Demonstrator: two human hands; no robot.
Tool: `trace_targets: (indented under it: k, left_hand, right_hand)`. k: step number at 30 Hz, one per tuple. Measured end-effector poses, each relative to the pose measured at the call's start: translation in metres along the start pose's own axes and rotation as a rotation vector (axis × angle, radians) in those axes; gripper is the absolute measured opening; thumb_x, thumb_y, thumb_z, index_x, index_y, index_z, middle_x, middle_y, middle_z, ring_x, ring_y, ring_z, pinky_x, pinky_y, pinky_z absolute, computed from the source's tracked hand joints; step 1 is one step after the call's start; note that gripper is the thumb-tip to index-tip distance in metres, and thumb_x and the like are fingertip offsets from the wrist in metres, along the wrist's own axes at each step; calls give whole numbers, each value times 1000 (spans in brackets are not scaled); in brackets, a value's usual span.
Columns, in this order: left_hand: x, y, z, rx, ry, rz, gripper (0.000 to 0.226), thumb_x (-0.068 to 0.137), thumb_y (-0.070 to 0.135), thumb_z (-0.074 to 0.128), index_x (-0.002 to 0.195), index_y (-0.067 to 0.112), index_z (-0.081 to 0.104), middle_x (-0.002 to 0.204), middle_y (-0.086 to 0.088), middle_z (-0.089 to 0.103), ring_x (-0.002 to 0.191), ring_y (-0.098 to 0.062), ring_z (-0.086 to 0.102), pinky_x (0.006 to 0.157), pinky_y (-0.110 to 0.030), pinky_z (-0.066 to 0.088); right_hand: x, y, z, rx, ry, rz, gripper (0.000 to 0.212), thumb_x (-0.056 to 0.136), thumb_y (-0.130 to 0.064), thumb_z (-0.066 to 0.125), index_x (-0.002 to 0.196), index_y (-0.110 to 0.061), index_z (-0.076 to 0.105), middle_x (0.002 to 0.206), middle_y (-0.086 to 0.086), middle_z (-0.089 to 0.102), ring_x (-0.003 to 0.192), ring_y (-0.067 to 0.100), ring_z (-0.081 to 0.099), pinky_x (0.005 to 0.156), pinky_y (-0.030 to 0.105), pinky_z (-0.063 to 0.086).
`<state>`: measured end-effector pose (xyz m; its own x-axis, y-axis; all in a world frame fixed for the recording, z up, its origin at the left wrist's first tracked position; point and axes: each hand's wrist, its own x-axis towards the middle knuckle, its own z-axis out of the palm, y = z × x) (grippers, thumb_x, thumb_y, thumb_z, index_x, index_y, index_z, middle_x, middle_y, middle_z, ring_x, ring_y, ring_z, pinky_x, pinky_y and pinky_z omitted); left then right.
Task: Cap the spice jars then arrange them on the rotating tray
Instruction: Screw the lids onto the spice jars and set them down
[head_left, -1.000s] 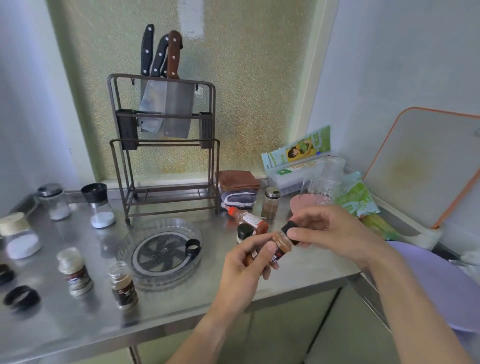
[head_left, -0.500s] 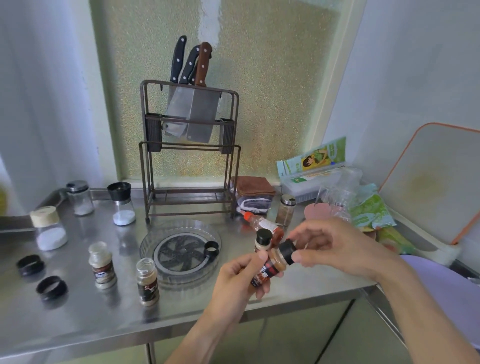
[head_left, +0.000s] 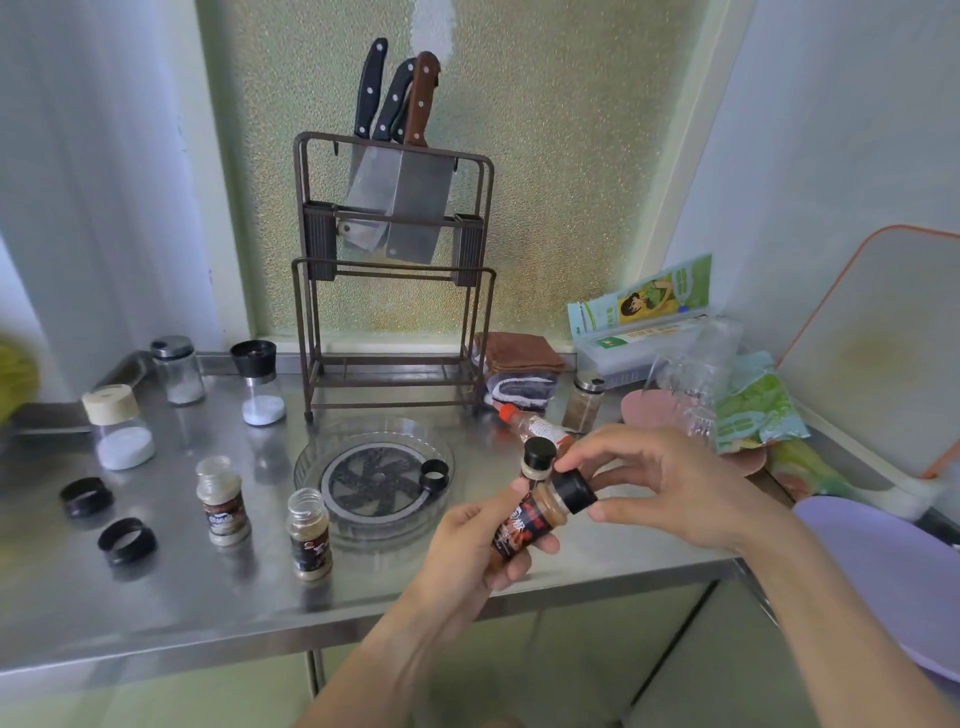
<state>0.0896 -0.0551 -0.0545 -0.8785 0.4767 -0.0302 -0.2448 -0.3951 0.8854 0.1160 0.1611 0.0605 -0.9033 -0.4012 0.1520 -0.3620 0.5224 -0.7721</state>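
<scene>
My left hand (head_left: 467, 551) grips a small spice jar (head_left: 524, 522) with a red and black label, tilted to the right above the counter's front edge. My right hand (head_left: 670, 483) pinches the black cap (head_left: 573, 489) sitting on that jar's neck. Behind it stands another jar with a black cap (head_left: 536, 458). The clear rotating tray (head_left: 317, 462) lies at the counter's middle with one black cap (head_left: 434, 474) inside it. Two uncapped jars (head_left: 222, 500) (head_left: 309, 533) stand left of the tray. Two loose black caps (head_left: 85, 496) (head_left: 127, 540) lie further left.
A knife rack (head_left: 395, 270) stands behind the tray. Salt jars (head_left: 118, 426) (head_left: 178, 370) (head_left: 258, 382) sit at the back left. A red-capped bottle (head_left: 530, 427) lies on its side beside a square spice jar (head_left: 584, 402). Folded cloths, packets and a purple plate (head_left: 898, 577) crowd the right.
The view has shifted so the counter sits further right and lower. My right hand keeps its pinch on the black cap and has turned slightly on the jar.
</scene>
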Motion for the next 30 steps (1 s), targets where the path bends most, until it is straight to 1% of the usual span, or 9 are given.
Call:
trace_targets:
  k: [8,11,13,17,21,24,26,28,30]
  left_hand:
    - [-4,-7,1,-10,33,58,43,86,37,81,109,1,77,100,-21,76,60,-18,59,61,-23,54]
    - [-7,-7,1,39,23,132,44,78,23,88,119,13,75,103,-15,74,74,-21,63,70,-23,55]
    - [-7,-5,2,70,48,155,43,76,16,89,116,11,74,103,-17,75,74,-23,65,69,-24,56]
    - [-8,3,5,-90,-9,-60,37,85,37,80,96,3,79,83,-21,71,56,-20,62,56,-22,56]
    - [-4,7,5,-300,-64,-300,43,72,42,90,90,3,82,76,-16,69,47,-13,62,45,-16,55]
    - [-3,4,5,-209,-50,-211,43,74,35,90,99,2,82,91,-20,77,62,-14,70,60,-17,61]
    - [-3,2,5,-148,-34,-155,40,80,32,86,104,1,80,97,-21,77,68,-15,72,67,-18,62]
    - [-2,1,3,-121,-28,-138,35,83,30,83,104,1,79,98,-22,77,68,-16,71,69,-19,62]
    - [-1,1,1,-112,-24,-128,38,84,29,80,108,-2,77,97,-22,77,68,-16,70,69,-18,62]
  right_hand:
    - [10,2,6,-147,36,119,19,81,-27,87,98,-33,79,90,-9,80,77,4,74,72,14,55]
    - [13,9,9,-34,63,150,12,86,-27,83,98,-27,80,89,0,80,80,19,78,77,30,64]
    - [11,12,9,-11,48,124,16,86,-24,83,102,-28,79,96,2,80,88,20,77,83,36,64]
    - [7,11,7,22,-18,5,34,83,-4,84,110,-26,77,112,4,76,109,19,72,98,29,57]
    - [8,6,4,-42,-36,-56,34,83,4,80,107,-19,76,113,2,73,117,21,68,102,27,54]
    - [12,3,8,-123,26,33,18,87,-35,80,104,-28,75,91,-1,78,82,14,77,79,27,62]
    - [10,3,9,-156,19,103,39,80,-62,73,107,-34,73,89,-4,77,77,11,76,74,28,62]
    - [8,6,6,-131,-26,116,45,78,-53,82,119,-41,67,106,-9,74,94,8,74,83,29,62]
    - [8,7,4,-94,-39,112,36,85,-35,82,118,-40,67,104,-6,76,90,10,75,85,31,62]
